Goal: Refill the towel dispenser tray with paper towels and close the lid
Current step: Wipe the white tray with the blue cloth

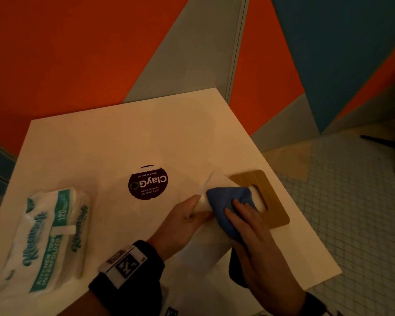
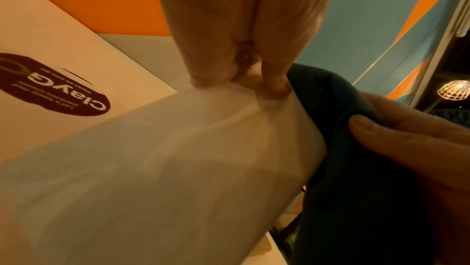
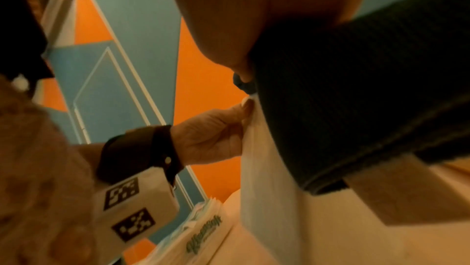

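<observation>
Two hands meet over the white table (image 1: 114, 142) in the head view. The left hand (image 1: 185, 215) pinches the edge of a white paper towel (image 1: 209, 185) that rises from the slot of a wooden lid (image 1: 271, 201). The right hand (image 1: 249, 226) lies just beside it, fingers (image 1: 236, 207) laid fairly straight on a blue cloth (image 1: 226, 197) that covers part of the slot. I judge the lid belongs to the dispenser tray; the tray itself is hidden under it. The pack of paper towels (image 1: 48, 238) lies well apart at the left, its long axis running away from the person, and the left hand is the nearer one to it. A round dark sticker (image 1: 147, 182) sits between pack and lid.

From the left wrist, the thumb and a finger (image 2: 276, 80) are seen closed on the top edge of the paper towel (image 2: 178, 148), which hangs as a wide sheet toward the camera. The blue cloth (image 2: 330, 108) touches its right edge, with the right hand's fingers (image 2: 396, 128) flat on it. The pack does not show here.

From the right wrist, the left hand (image 3: 211, 134) holds the paper towel (image 3: 264, 168) from the side, the cloth (image 3: 343, 98) looks dark and folded, and a corner of the pack (image 3: 201, 235) appears below. The lid cannot be told clearly here.
</observation>
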Demonstrator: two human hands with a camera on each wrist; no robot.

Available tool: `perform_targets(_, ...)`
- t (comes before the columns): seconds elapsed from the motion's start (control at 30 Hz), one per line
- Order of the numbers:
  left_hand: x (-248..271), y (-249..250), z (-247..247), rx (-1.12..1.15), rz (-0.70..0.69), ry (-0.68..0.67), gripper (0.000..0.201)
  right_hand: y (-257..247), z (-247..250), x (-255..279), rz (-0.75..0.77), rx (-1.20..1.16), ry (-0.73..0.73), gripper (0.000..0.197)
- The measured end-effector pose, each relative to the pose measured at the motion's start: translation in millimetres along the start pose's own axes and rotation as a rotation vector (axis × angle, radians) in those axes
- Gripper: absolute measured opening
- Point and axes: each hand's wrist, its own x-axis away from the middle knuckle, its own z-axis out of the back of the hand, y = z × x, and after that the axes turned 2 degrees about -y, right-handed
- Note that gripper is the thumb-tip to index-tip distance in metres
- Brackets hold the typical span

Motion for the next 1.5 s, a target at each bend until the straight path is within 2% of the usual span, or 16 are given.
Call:
perform_targets(0.1,5.2,0.5,2.3,0.027,-0.041,-0.06,0.029,0.3,-2.8,-9.4,0.122,0.17,-0.017,0.041)
perform_targets(0.17,7.0,0.1,4.3,0.04,-0.045,-0.082,0.036,-1.9,1.7,-26.0,0.16,0.068,-0.073,0.043)
perform_targets(0.23,7.9,-0.7,6.8,0.061,-0.023,-0.081,0.034,-3.7,6.9,-46.6,0.161,-0.091,-0.095,0.04)
perform_targets(0.33,9.0,-1.4,9.2,0.073,0.012,-0.062,0.028,-0.6,15.3,-75.9,0.053,-0.232,-0.115,0.039)
perform_targets(0.4,9.9,-2.6,9.4,0.084,0.018,-0.051,0.025,9.5,21.9,-90.4,-0.103,-0.217,-0.179,0.037)
perform_targets(0.47,11.8,-2.8,8.7,0.114,0.023,-0.045,0.024,22.4,25.8,-93.9,-0.182,-0.185,-0.142,0.034)
perform_targets(0.6,16.0,-6.3,9.9,0.075,-0.015,-0.065,0.02,31.3,25.5,-60.0,-0.226,-0.102,-0.035,0.036)
perform_targets(0.73,17.0,-8.7,15.0,0.089,-0.014,-0.047,0.014,-4.0,11.5,-13.7,0.051,-0.093,-0.023,0.04)
perform_targets(0.83,16.7,-7.3,13.9,0.088,0.003,-0.078,0.026,-10.4,-2.6,-27.0,0.174,-0.08,-0.069,0.037)
perform_targets(0.9,16.1,-7.2,14.9,0.068,0.03,-0.085,0.028,-10.7,-5.3,-52.3,0.148,-0.18,-0.077,0.038)
perform_targets(1.03,19.7,-6.9,17.1,0.071,0.065,-0.052,0.023,10.6,16.3,-90.2,-0.104,-0.186,-0.108,0.035)
perform_targets(1.13,26.9,-6.9,14.7,0.079,0.065,-0.044,0.024,26.3,25.1,-80.4,-0.192,-0.1,-0.084,0.041)
perform_targets(1.23,31.1,-12.4,15.6,0.084,0.074,-0.012,0.025,17.2,28.7,-54.9,-0.347,-0.068,-0.042,0.035)
perform_targets(1.3,32.5,-14.8,17.4,0.105,0.083,0.011,0.026,5.2,29.7,-34.3,-0.34,-0.026,-0.094,0.042)
perform_targets(1.4,33.0,-15.4,19.7,0.11,0.075,0.03,0.023,-20.7,31.4,-10.5,-0.175,0.087,-0.14,0.045)
perform_targets(1.5,33.9,-13.4,22.7,0.09,0.076,0.009,0.02,-28.4,31.8,7.0,-0.12,0.144,-0.232,0.058)
